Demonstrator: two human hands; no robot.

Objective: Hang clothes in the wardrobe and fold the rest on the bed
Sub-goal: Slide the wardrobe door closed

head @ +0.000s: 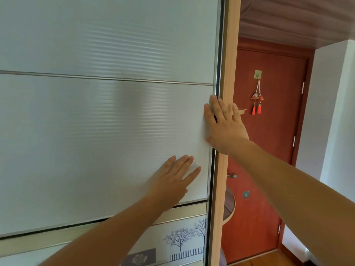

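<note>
as if to slide the pale frosted ribbed wardrobe door, presses left hand and right hand flat with spread fingers near its edge.

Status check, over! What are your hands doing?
Left hand flat on wardrobe door. Right hand flat at its right edge. Door looks closed; nothing in the way.

Pale ribbed wardrobe door (grey tree print below), light wood frame, red door.
</note>
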